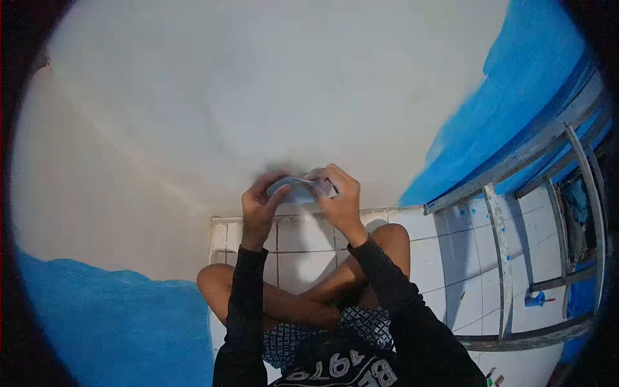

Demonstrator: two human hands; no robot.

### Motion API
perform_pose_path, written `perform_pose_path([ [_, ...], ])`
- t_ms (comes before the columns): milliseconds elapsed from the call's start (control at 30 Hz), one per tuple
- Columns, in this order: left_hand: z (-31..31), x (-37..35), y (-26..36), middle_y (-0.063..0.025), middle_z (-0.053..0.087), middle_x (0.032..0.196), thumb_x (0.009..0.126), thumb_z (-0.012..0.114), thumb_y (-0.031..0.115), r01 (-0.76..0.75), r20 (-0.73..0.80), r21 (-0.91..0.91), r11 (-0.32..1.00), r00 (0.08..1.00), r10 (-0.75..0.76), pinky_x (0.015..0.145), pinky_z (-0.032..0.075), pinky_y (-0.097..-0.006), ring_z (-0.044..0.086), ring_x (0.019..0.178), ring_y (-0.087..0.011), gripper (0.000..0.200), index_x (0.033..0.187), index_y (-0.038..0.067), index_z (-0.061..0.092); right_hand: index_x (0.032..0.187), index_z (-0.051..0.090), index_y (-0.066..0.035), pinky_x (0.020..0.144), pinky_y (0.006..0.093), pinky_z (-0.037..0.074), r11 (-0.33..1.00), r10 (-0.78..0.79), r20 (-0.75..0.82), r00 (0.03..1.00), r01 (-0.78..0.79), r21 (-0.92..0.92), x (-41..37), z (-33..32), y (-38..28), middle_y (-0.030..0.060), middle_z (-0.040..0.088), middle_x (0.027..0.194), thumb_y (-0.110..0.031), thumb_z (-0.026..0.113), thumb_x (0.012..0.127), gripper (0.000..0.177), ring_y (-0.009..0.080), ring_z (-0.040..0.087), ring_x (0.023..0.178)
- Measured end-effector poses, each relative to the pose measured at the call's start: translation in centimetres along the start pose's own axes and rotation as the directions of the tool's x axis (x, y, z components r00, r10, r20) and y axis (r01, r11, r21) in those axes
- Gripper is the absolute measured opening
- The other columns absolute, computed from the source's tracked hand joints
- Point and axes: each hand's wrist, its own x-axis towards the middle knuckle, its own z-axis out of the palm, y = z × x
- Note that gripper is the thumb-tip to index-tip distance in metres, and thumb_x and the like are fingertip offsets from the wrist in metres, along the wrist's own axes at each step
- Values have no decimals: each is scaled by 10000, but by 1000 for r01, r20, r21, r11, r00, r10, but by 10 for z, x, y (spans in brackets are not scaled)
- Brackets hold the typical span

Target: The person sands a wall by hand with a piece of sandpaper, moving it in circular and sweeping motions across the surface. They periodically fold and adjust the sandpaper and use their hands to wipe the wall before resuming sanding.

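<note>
Between my two hands is a small, thin, pale bluish sheet, bent or folded, held in front of the wall above my crossed legs. My left hand pinches its left end between thumb and fingers. At the right end my right hand grips it with curled fingers, near a whitish, partly pinkish portion. What the sheet is made of cannot be made out. Both forearms are in black sleeves.
A pale wall rises in front, with blue paint at the right and more at the lower left. White floor tiles lie beneath me. On the right is a wooden ladder, with a small blue object between its rungs.
</note>
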Motion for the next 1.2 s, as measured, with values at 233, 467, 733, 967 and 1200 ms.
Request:
perform_pose_path([
  [233, -12, 1, -19, -45, 699, 812, 870, 764, 194, 91, -60, 139, 986, 995, -83, 688, 488, -239, 606, 740, -97, 231, 961, -16, 735, 982, 683, -21, 677, 313, 524, 974, 171, 117, 978, -186, 130, -11, 15, 18, 149, 684, 802, -43, 672, 823, 161, 264, 691, 725],
  [467, -2, 1, -23, -49, 687, 793, 858, 775, 202, 125, -119, 236, 964, 988, -99, 680, 486, -238, 609, 733, -101, 209, 907, 3, 735, 928, 677, -19, 574, 351, 477, 998, -26, -48, 999, 23, -64, -18, 19, 25, 135, 681, 812, -114, 689, 852, 122, 250, 640, 635],
  [733, -1, -1, -23, -36, 646, 916, 824, 774, 122, -6, 31, 93, 996, 1000, 3, 762, 537, -324, 624, 911, -167, 121, 904, 40, 733, 973, 696, -44, 778, 408, 537, 995, -99, -1, 995, 99, 22, -18, 0, 21, 126, 705, 952, -90, 679, 839, 143, 296, 685, 833],
  [967, -15, -7, 4, -63, 623, 873, 622, 841, 81, -595, 226, 652, 470, 744, 628, 720, 528, -373, 627, 893, -263, 264, 859, 138, 738, 952, 721, -72, 909, 485, 516, 876, -478, 129, 869, 483, -5, -36, -30, -14, 76, 696, 1042, -33, 742, 728, 228, 292, 659, 986],
  [1200, -6, -15, 13, -44, 615, 867, 532, 856, 67, -675, 138, 635, 375, 577, 805, 710, 531, -392, 628, 850, -272, 350, 827, 128, 678, 990, 743, -86, 870, 465, 517, 852, -520, 114, 846, 524, -6, -47, -37, -33, 57, 675, 1070, -9, 741, 666, 333, 274, 652, 995],
])
